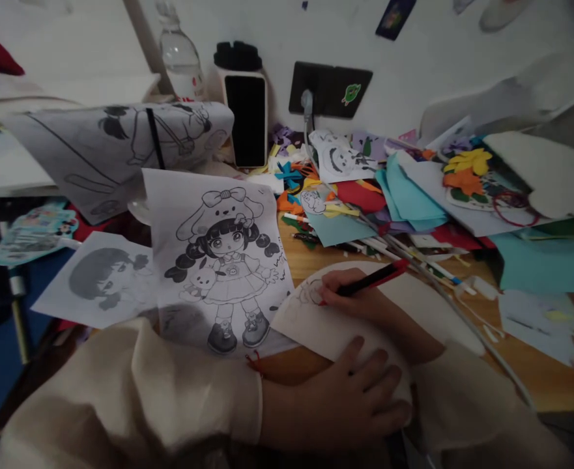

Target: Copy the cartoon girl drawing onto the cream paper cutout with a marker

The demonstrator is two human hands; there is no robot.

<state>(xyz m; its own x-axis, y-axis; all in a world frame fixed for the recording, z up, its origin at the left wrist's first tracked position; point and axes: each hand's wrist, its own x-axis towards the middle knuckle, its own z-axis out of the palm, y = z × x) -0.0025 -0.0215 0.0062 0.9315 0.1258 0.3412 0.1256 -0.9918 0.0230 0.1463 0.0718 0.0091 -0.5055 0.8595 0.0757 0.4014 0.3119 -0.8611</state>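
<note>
My right hand (365, 299) is closed on a black pen with a red end (377, 277), its tip near the left part of a round cream-coloured sheet (311, 329). Faint drawn lines show on the sheet beside those fingers. Lower down, my left hand (348, 397) lies with spread fingers on the near edge of the same sheet and holds nothing. Left of the sheet is a printed drawing of a girl in a dog-eared hat (225, 267), its lower right corner close to the sheet's left edge.
Another girl drawing (111, 280) lies at the left, below a large curled printed sheet (189, 137). A bottle (182, 58) and a black-lidded container (245, 111) stand behind. Coloured scraps, blue paper (408, 195) and a white cable (462, 312) crowd the back and right.
</note>
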